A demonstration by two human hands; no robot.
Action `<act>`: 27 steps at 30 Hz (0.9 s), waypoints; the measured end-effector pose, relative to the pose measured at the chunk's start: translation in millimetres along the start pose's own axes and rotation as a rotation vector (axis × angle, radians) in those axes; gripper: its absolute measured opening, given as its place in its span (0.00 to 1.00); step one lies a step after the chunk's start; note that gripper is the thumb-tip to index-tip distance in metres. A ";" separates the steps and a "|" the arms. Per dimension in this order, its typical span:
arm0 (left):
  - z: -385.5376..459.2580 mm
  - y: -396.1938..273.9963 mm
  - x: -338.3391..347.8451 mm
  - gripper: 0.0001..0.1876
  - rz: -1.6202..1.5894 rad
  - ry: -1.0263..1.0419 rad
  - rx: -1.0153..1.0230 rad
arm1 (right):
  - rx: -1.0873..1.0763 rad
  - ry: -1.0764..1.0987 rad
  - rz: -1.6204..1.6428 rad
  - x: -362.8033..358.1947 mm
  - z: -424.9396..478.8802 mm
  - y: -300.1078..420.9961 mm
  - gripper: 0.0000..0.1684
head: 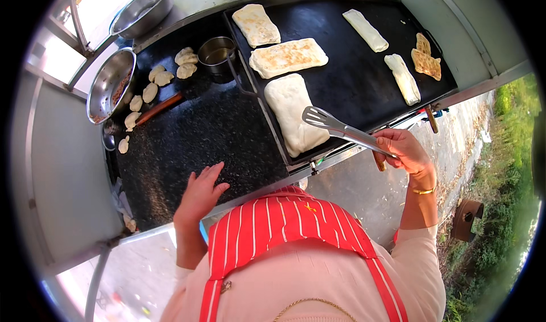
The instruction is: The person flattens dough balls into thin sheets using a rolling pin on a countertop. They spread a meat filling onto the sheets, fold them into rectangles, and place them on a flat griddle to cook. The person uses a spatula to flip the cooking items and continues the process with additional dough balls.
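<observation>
My right hand [403, 149] grips metal food tongs [341, 128] by the handle end. Their slotted head lies over the lower part of a pale rectangular flatbread [290, 108] on the black griddle [341, 91]; whether it touches the dough I cannot tell. Farther back on the griddle lie a browned rectangular flatbread [290, 56] and a lightly spotted one [256, 25]. My left hand [202, 194], fingers apart and holding nothing, is at the front edge of the dark speckled worktop [204, 130].
Two pale dough strips [366, 29] and browned bread pieces [425, 59] lie on the griddle's right side. Several dough lumps [150, 92], a wooden rolling pin [160, 108], a metal pot [216, 53] and a steel bowl with filling [113, 85] line the worktop's far left.
</observation>
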State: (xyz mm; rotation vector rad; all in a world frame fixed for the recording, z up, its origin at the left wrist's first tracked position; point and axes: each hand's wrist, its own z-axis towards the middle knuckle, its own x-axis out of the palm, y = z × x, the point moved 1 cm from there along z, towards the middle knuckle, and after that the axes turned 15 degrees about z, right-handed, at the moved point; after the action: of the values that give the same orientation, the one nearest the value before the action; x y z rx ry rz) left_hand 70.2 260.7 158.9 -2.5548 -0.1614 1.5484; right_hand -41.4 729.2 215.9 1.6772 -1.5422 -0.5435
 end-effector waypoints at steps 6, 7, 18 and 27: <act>-1.6 12.2 11.6 0.31 0.018 0.022 -0.005 | -0.167 -0.264 0.266 111.6 -1.9 -57.4 0.15; -0.1 11.6 8.6 0.31 0.001 0.018 0.009 | -0.209 -0.297 0.289 122.8 2.9 -63.6 0.14; 11.2 32.8 10.7 0.31 -0.011 0.018 0.013 | -0.657 -0.602 -0.597 137.1 -50.3 -27.5 0.15; 14.0 40.2 17.2 0.31 -0.048 -0.007 0.050 | -0.786 -0.707 -0.363 116.4 -60.8 -39.9 0.16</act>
State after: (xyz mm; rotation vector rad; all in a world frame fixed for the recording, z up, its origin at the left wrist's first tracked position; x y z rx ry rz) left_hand 66.3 225.2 130.1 -2.4890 -0.1813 1.5249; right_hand 49.9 630.6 244.0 1.1664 -1.1773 -1.8142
